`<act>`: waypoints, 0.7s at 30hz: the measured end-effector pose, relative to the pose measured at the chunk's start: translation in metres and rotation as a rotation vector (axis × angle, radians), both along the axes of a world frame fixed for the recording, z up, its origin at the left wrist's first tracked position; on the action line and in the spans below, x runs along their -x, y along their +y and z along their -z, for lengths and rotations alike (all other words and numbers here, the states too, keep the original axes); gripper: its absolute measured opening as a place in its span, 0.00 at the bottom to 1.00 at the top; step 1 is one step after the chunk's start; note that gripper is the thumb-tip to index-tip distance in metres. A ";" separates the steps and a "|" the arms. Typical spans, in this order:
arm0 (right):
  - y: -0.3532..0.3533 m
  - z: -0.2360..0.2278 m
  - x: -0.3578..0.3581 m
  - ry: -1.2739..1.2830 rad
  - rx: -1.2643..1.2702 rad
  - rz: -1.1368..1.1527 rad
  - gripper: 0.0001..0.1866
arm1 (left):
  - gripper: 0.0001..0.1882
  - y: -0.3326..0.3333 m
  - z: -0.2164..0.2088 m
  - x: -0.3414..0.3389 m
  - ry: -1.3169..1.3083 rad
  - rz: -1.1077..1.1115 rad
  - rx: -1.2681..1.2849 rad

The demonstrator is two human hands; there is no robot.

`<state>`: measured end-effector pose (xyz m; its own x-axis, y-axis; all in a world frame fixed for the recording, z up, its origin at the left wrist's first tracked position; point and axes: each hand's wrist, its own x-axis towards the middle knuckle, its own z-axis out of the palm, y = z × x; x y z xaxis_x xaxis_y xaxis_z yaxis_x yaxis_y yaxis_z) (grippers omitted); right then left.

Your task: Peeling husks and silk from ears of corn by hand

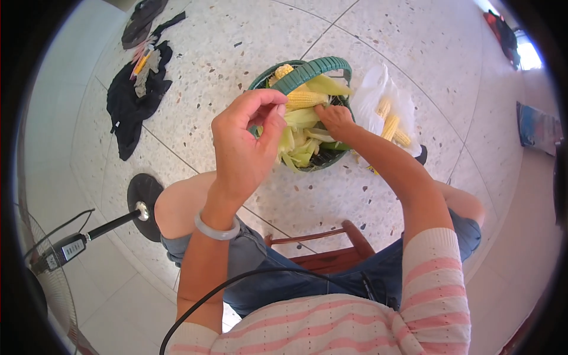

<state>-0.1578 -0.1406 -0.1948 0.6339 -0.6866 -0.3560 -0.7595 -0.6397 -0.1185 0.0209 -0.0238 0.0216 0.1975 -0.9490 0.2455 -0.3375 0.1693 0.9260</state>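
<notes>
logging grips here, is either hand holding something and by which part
It cannot be told for either: the left hand is pinched with nothing distinct in it, and the right hand is partly hidden among the corn in the green basket.

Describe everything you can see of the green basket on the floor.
The basket looks round, with green openwork walls, apparently plastic, and a thick wrapped handle arching over the top. It stands upright on the speckled floor, holding yellow corn cobs and pale green husks. The right hand reaches in from the right; the left hand covers part of the handle in this view, whether touching it I can't tell. A white plastic bag lies right of the basket.
</notes>
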 end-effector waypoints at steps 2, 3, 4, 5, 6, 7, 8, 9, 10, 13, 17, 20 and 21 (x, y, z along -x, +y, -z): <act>0.005 -0.036 0.007 -0.053 -0.056 0.095 0.18 | 0.05 0.000 0.000 0.000 0.023 -0.002 0.005; 0.007 -0.046 0.009 -0.113 -0.122 0.195 0.18 | 0.05 0.000 0.002 0.001 0.029 -0.010 0.012; 0.006 -0.050 0.017 -0.103 -0.112 0.192 0.18 | 0.05 0.000 0.003 0.003 0.035 0.007 0.002; 0.002 -0.056 0.025 -0.165 -0.116 0.288 0.19 | 0.05 0.000 0.004 0.005 0.041 0.021 -0.008; -0.001 -0.062 0.032 -0.228 -0.118 0.382 0.20 | 0.05 0.000 0.005 0.005 0.050 0.016 0.002; -0.002 -0.068 0.036 -0.221 -0.110 0.375 0.20 | 0.05 0.001 0.005 0.003 0.011 0.054 0.000; -0.003 -0.074 0.039 -0.235 -0.081 0.361 0.21 | 0.06 0.002 0.006 0.002 -0.029 0.092 -0.001; -0.003 -0.080 0.041 -0.249 -0.051 0.347 0.22 | 0.06 0.002 0.006 0.002 -0.022 0.085 0.007; 0.002 -0.088 0.039 -0.254 0.018 0.328 0.23 | 0.06 0.001 0.007 0.000 -0.047 0.093 0.018; 0.011 -0.115 0.034 -0.237 0.032 0.271 0.26 | 0.06 0.004 0.011 -0.001 -0.053 0.104 0.019; 0.023 -0.156 0.033 -0.396 0.072 0.166 0.28 | 0.06 0.009 0.013 0.001 -0.082 0.147 -0.031; 0.029 -0.206 0.033 -0.468 0.052 0.095 0.30 | 0.08 0.006 0.021 0.006 -0.187 0.226 -0.021; 0.032 -0.226 0.031 -0.538 0.017 0.089 0.31 | 0.08 0.007 0.024 0.008 -0.184 0.214 -0.009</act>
<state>-0.1887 -0.1084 0.0312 0.6629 -0.7485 0.0142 -0.6454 -0.5810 -0.4960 0.0125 -0.0168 -0.0025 -0.0545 -0.9667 0.2499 -0.4577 0.2466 0.8542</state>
